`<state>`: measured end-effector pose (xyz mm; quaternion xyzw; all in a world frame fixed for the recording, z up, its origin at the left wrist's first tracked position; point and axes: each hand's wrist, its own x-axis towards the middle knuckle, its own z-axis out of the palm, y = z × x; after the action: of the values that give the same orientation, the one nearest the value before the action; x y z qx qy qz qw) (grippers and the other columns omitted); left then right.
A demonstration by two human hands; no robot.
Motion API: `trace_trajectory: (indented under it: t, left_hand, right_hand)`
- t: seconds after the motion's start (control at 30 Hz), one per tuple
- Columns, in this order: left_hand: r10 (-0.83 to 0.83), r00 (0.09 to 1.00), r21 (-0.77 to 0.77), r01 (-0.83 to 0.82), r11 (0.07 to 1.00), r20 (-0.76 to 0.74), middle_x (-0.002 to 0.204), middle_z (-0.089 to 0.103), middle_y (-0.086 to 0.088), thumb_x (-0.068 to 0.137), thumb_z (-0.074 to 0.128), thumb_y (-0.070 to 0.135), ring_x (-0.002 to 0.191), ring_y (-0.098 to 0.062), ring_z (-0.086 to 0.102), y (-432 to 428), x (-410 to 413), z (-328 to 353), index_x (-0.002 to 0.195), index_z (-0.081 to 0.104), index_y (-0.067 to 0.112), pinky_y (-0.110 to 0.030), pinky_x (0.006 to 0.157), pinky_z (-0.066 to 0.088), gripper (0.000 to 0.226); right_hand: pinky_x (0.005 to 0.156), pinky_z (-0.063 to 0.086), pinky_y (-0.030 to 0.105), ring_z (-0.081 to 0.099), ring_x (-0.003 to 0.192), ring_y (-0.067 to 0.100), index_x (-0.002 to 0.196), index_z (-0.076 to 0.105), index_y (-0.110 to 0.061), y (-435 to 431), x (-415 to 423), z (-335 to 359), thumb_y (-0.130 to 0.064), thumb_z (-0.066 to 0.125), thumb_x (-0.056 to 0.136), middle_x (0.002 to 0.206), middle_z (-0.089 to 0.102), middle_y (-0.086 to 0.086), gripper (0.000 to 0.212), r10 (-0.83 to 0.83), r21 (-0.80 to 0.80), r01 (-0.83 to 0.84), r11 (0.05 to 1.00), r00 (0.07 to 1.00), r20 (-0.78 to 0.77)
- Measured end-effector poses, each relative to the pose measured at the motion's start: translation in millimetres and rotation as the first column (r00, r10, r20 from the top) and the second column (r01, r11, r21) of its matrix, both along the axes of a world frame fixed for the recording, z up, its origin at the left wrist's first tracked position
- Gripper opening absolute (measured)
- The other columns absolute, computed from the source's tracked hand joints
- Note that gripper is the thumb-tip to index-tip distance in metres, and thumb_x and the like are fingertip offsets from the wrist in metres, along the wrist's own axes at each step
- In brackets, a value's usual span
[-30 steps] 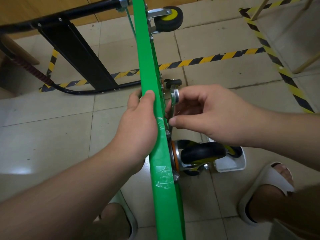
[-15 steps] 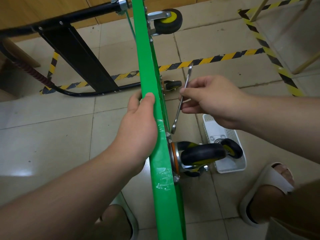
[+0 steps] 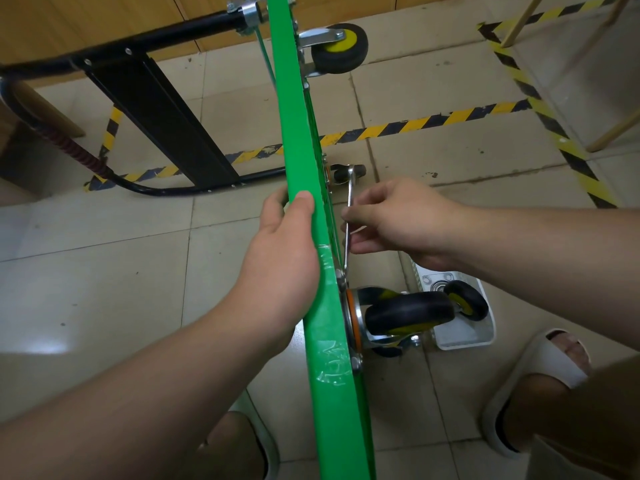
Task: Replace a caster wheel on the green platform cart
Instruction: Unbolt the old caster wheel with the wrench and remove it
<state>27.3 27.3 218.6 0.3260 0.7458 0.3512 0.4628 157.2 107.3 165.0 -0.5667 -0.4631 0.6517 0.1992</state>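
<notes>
Green platform cart (image 3: 294,133) tipped on edge on the floor (image 3: 104,271).
Left hand (image 3: 280,258) grips its deck; right hand (image 3: 401,220) pinches a wrench (image 3: 349,188) just above the black, yellow-hubbed caster wheel (image 3: 408,311) bolted to its underside.

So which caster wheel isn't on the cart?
The loose caster wheel lying in the white tray; the others are mounted on the green platform cart.

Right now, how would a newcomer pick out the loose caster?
Find the green cart deck standing on edge; just right of its near end sits a white tray. The caster lying in it is the only one not bolted to the deck.
</notes>
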Motion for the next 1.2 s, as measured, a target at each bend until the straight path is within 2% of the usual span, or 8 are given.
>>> trace_trajectory:
  t: [0.4, 0.63, 0.83, 0.93, 1.0, 1.07, 1.13, 1.2]
  left_hand:
    - [0.016, 1.000, 0.016, -0.016, 1.000, 0.015, 0.093, 0.064, 0.006, 0.105, 0.036, 0.045, 0.078, -0.018, 0.065, 0, 0, 0, 0.136, 0.049, 0.043, -0.029, 0.060, 0.047, 0.033]
    - [0.013, 1.000, 0.020, -0.013, 1.000, -0.008, 0.089, 0.060, 0.013, 0.106, 0.035, 0.045, 0.061, -0.003, 0.063, 0, 0, -1, 0.133, 0.047, 0.045, -0.018, 0.043, 0.045, 0.030]
    - [0.006, 1.000, 0.025, -0.006, 1.000, -0.016, 0.096, 0.062, 0.009, 0.105, 0.034, 0.046, 0.080, -0.013, 0.064, 1, 0, -2, 0.135, 0.047, 0.043, -0.028, 0.058, 0.044, 0.033]
    - [-0.026, 0.997, 0.030, 0.028, 0.999, -0.070, 0.095, 0.060, 0.009, 0.107, 0.031, 0.043, 0.068, 0.000, 0.063, 1, -2, -5, 0.134, 0.046, 0.040, -0.021, 0.050, 0.046, 0.032]
    - [-0.075, 0.985, 0.032, 0.081, 0.996, -0.155, 0.089, 0.054, 0.016, 0.108, 0.028, 0.039, 0.056, 0.015, 0.056, 1, -3, -7, 0.137, 0.046, 0.034, -0.007, 0.038, 0.037, 0.035]
    - [-0.098, 0.977, 0.026, 0.105, 0.994, -0.191, 0.086, 0.051, 0.018, 0.108, 0.026, 0.038, 0.053, 0.021, 0.051, 2, -3, -6, 0.139, 0.046, 0.032, -0.004, 0.038, 0.035, 0.037]
    - [-0.078, 0.985, 0.024, 0.082, 0.996, -0.155, 0.086, 0.056, 0.012, 0.108, 0.028, 0.040, 0.054, 0.011, 0.058, 2, -2, -6, 0.139, 0.047, 0.034, -0.007, 0.035, 0.034, 0.037]
    - [-0.034, 0.997, 0.018, 0.035, 0.999, -0.072, 0.089, 0.061, 0.006, 0.107, 0.031, 0.044, 0.063, -0.004, 0.064, 2, -2, -4, 0.138, 0.047, 0.039, -0.015, 0.042, 0.044, 0.036]
  right_hand:
    - [0.080, 0.064, 0.041, 0.075, 0.092, 0.032, 0.100, 0.069, -0.011, -12, 2, 21, -0.015, 0.073, 0.091, 0.099, 0.075, 0.018, 0.010, 0.121, 0.179, -0.112, 0.977, 0.992, -0.039]
    - [0.087, 0.061, 0.035, 0.074, 0.089, 0.009, 0.102, 0.073, -0.016, -31, 17, 39, -0.014, 0.078, 0.086, 0.092, 0.077, -0.002, 0.017, 0.280, 0.380, -0.277, 0.883, 0.959, 0.047]
    - [0.092, 0.057, 0.036, 0.073, 0.093, 0.014, 0.102, 0.075, -0.012, -40, 24, 42, -0.012, 0.080, 0.081, 0.097, 0.077, 0.000, 0.021, 0.332, 0.429, -0.319, 0.845, 0.942, 0.047]
    - [0.093, 0.057, 0.038, 0.073, 0.096, 0.020, 0.103, 0.075, -0.007, -41, 27, 40, -0.007, 0.079, 0.082, 0.100, 0.077, 0.004, 0.022, 0.342, 0.428, -0.311, 0.848, 0.940, 0.006]
    - [0.093, 0.057, 0.037, 0.073, 0.096, 0.020, 0.104, 0.074, -0.006, -40, 27, 40, -0.006, 0.079, 0.083, 0.100, 0.077, 0.005, 0.022, 0.348, 0.439, -0.317, 0.841, 0.938, 0.011]
    - [0.092, 0.058, 0.037, 0.073, 0.095, 0.019, 0.104, 0.074, -0.007, -38, 27, 40, -0.007, 0.078, 0.083, 0.099, 0.077, 0.005, 0.021, 0.332, 0.456, -0.312, 0.834, 0.942, 0.036]
    - [0.089, 0.060, 0.040, 0.074, 0.094, 0.022, 0.105, 0.073, -0.007, -32, 25, 39, -0.007, 0.077, 0.086, 0.097, 0.077, 0.006, 0.019, 0.275, 0.447, -0.251, 0.858, 0.961, 0.012]
    - [0.084, 0.062, 0.040, 0.075, 0.089, 0.023, 0.105, 0.072, -0.007, -24, 24, 38, -0.008, 0.074, 0.089, 0.093, 0.077, 0.009, 0.016, 0.181, 0.408, -0.149, 0.901, 0.983, -0.039]
